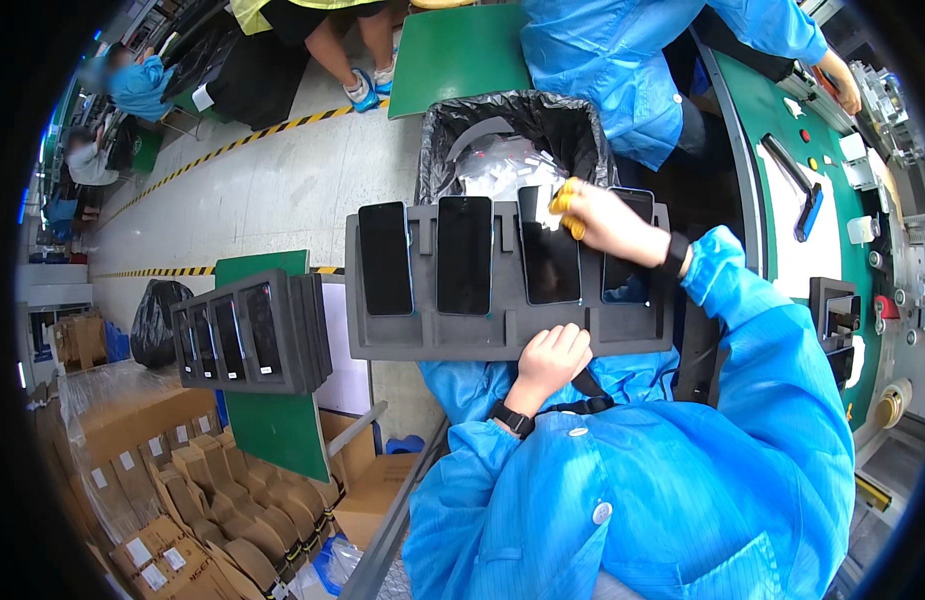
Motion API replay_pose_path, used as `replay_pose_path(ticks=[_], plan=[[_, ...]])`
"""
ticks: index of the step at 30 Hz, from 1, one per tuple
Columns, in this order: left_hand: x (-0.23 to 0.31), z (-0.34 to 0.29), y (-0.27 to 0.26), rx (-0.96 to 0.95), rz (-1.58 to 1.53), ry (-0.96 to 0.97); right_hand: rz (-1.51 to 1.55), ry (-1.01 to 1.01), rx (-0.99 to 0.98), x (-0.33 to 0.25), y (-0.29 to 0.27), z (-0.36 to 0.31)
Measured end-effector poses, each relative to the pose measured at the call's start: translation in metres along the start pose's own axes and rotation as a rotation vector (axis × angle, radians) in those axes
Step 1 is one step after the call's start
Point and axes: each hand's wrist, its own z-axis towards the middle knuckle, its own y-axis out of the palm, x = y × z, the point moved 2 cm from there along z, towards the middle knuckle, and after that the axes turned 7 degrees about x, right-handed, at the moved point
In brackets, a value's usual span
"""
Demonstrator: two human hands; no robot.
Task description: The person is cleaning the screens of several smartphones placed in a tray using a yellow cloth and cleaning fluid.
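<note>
A dark grey foam tray (442, 335) lies across my lap with several phones standing side by side in its slots, black screens up and blue edges showing. My left hand (553, 360) is closed, fingers curled at the tray's near edge, below the third phone from the left (550, 262). Over the upper right corner of that phone is my right hand (614, 222), wearing yellow finger cots (567, 207). Its fingertips are drawn together; whatever they pinch is too small or hidden to tell. My right wrist and forearm partly cover the rightmost phone (625, 285).
Just beyond the tray stands a bin with a black liner (444, 130), holding clear plastic and white scraps. Stacked trays with phones (307, 330) sit on a green board at left. Cardboard boxes (182, 570) fill the lower left. A co-worker in blue (607, 75) is close by.
</note>
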Motion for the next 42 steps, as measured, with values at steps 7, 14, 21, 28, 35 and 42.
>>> replay_pose_path(ticks=[7, 14, 21, 28, 35, 42], plan=[[0.000, 0.001, -0.001, 0.009, 0.021, 0.019, 0.105, -0.108, -0.380, -0.055, 0.007, -0.059], [0.002, 0.002, 0.000, 0.008, 0.003, 0.007, -0.044, -0.093, -0.053, -0.017, -0.018, -0.014], [0.000, 0.004, 0.000, 0.014, 0.024, 0.019, -0.040, -0.084, -0.230, -0.033, 0.003, -0.047], [-0.003, 0.005, -0.007, 0.021, -0.075, -0.040, 0.089, -0.254, -0.380, -0.068, 0.000, -0.054], [-0.027, 0.003, -0.059, -0.017, -0.129, -0.265, 0.061, -0.029, -0.310, -0.061, 0.005, 0.023], [-0.052, -0.026, -0.063, 0.089, -0.065, -0.266, 0.051, 0.040, 0.008, -0.031, 0.056, 0.067]])
